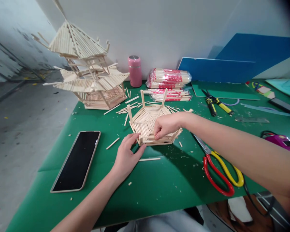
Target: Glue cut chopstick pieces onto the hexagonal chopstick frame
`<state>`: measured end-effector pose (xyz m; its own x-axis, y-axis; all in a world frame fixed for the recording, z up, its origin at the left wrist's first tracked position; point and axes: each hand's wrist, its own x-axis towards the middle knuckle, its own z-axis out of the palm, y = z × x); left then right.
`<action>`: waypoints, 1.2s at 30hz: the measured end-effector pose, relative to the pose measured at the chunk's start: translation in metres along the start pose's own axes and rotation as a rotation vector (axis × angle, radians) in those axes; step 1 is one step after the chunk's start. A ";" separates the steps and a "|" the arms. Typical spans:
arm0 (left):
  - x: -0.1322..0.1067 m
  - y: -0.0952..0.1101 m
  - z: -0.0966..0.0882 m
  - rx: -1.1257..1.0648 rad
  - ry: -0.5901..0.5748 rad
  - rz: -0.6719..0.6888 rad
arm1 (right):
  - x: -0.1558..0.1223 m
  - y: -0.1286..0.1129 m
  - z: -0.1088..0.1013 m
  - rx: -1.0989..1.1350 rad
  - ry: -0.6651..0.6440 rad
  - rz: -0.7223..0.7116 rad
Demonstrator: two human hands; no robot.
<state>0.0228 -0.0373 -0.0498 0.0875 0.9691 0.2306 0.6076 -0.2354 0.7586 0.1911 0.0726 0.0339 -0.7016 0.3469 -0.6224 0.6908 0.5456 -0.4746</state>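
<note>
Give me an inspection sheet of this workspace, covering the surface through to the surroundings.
Surface: green tabletop, small scraps scattered.
Job's things: small stick frame with upright posts.
Clutter: loose sticks, phone, scissors, pliers.
Grips: left hand at the frame's near-left corner; right hand curled at its near edge; exact hold unclear.
Cables: black cable by the tabletop's near-right edge, ends unclear.
Surroundings: larger stick pagoda, pink flask, wrapped stick bundles, blue board farther back.

Moderately bright, with a soft shadow across the green table (159, 187). Stretched toward the edges, black at upper right.
</note>
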 end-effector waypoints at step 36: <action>0.004 0.002 0.000 -0.018 0.000 -0.006 | 0.003 0.008 0.004 0.026 0.051 -0.110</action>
<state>0.0249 -0.0339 -0.0473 0.0842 0.9705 0.2259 0.5936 -0.2310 0.7709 0.1953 0.0754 0.0256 -0.7808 0.3249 -0.5336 0.6131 0.5625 -0.5547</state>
